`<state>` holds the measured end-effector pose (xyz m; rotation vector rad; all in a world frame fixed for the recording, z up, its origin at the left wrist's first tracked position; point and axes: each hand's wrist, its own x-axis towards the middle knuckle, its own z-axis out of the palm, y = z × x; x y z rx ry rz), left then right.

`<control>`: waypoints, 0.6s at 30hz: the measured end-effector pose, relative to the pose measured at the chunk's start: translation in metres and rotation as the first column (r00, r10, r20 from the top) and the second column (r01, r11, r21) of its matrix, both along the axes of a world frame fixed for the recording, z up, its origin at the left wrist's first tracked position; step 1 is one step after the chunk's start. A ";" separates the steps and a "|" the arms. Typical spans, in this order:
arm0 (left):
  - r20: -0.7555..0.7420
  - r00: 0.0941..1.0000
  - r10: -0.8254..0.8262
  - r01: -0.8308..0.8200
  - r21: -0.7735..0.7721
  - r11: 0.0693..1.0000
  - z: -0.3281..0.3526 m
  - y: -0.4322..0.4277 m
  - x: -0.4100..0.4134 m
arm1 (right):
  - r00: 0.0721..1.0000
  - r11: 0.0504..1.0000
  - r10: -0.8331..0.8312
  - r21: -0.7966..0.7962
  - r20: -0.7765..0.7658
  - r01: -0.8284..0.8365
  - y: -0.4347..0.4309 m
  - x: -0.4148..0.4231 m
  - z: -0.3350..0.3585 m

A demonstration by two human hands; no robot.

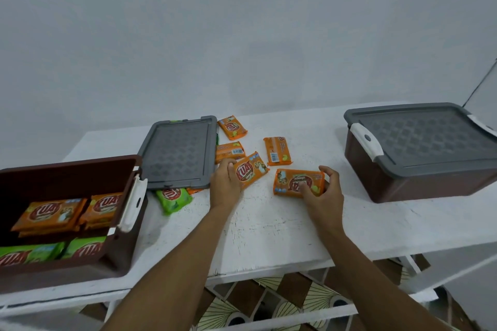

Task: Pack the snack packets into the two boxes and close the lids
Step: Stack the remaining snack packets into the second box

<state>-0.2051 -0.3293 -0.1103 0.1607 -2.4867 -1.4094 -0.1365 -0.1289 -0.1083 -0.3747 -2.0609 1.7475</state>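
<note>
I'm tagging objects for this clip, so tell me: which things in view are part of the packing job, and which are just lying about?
Part of the job:
- open brown plastic box, part-filled
- its loose grey lid
- closed brown box with grey lid
- loose orange packets
- green packet
- left hand and right hand, each on an orange packet

Just there:
- white table
- patterned floor

Your two forearms are showing bare from the bottom edge of the frame up to the wrists; you are wearing no sleeves that reach into view. Your left hand and right hand are both bare, with no gloves covering them. You are wearing no watch, bracelet or band at either wrist, and no rings are showing on the fingers that can be seen. The nails are looking short and plain, though they are too small here to tell more. Nothing else of your body is showing.
</note>
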 end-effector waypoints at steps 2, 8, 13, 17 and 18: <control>0.041 0.999 -0.036 0.034 0.062 0.998 -0.001 -0.002 -0.001 | 1.000 1.000 0.011 -0.002 0.002 -0.011 0.000 0.000 0.001; 0.175 0.977 -0.124 0.106 0.105 0.989 0.015 -0.003 -0.002 | 0.995 0.996 0.092 -0.001 0.040 -0.092 0.003 0.002 0.005; 0.300 0.922 -0.244 0.293 -0.132 0.947 0.042 -0.001 -0.009 | 0.989 0.984 0.133 -0.126 0.069 -0.124 0.005 0.003 0.009; 0.370 0.882 -0.291 0.371 -0.166 0.914 0.057 -0.003 -0.012 | 0.990 0.911 0.114 -0.405 0.081 -0.072 0.003 0.000 0.020; 0.386 0.871 -0.303 0.376 -0.129 0.917 0.062 -0.006 -0.012 | 0.990 0.874 0.117 -0.481 0.076 -0.066 0.001 -0.001 0.023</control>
